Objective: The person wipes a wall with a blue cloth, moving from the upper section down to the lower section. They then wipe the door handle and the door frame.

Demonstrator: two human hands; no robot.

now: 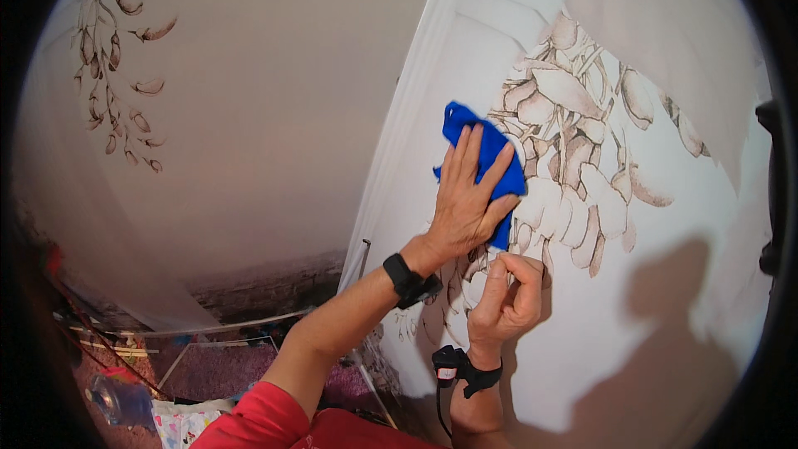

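Note:
My left hand (467, 199) lies flat with spread fingers on a blue cloth (486, 149), pressing it against a pale wall covering (598, 318). The cloth is creased and folded at its edges. Brown-outlined hanging blossoms and pods (564, 156) are printed on the covering, beside and behind the cloth. Just below the cloth's lower corner, my right hand (508, 296) is at the wall with thumb and forefinger pinched together. Whether something small is between those fingertips cannot be made out. Both wrists wear black straps.
A raised white moulding-like strip (399, 112) runs slanting beside the cloth. A thin dark rod (365, 255) stands near its lower end. At lower left are a large clear plastic bottle (121, 400), a patterned cloth (184, 421) and a purple rug (218, 365). Red cords (103, 355) hang there.

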